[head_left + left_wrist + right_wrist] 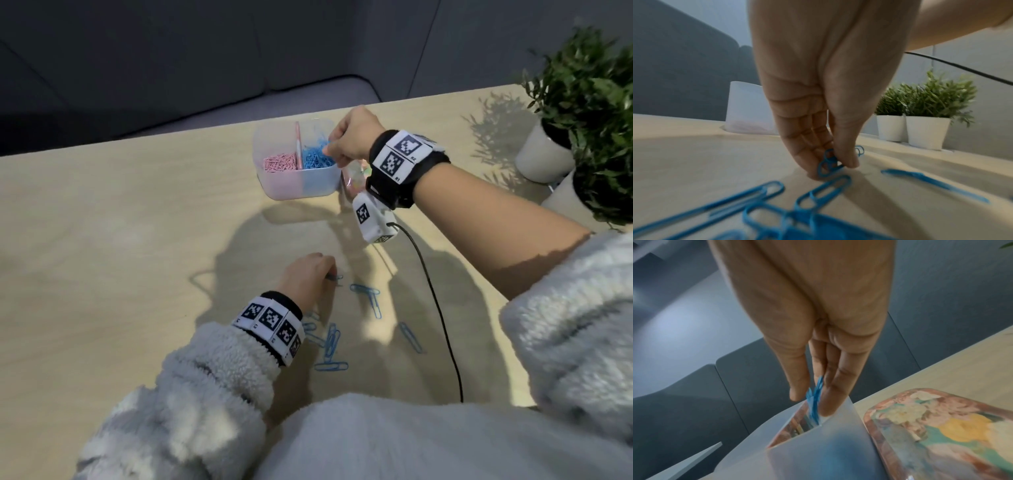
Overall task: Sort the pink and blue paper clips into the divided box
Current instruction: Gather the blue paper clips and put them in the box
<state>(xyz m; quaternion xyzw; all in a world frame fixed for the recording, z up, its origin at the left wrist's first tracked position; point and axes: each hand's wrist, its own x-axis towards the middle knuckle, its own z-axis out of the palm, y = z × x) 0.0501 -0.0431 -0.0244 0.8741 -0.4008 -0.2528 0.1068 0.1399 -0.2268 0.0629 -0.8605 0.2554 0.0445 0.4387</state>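
A translucent divided box (274, 186) stands at the table's far side, pink clips (279, 161) in its left half and blue clips (315, 158) in its right. My right hand (337, 149) hangs over the blue half, pinching a few blue clips (815, 400) between thumb and fingers, just above the box rim (840, 420). Closer to me, my left hand (327, 274) is down on the table, thumb and fingertips pinching blue clips (828, 162). More loose blue clips (330, 342) lie scattered beside it.
A flat lid with a flowery print (941, 426) lies right of the box. Two potted plants (582, 113) in white pots stand at the table's right edge. A black cable (438, 308) trails across the table from my right wrist. A grey sofa (137, 68) is beyond the table.
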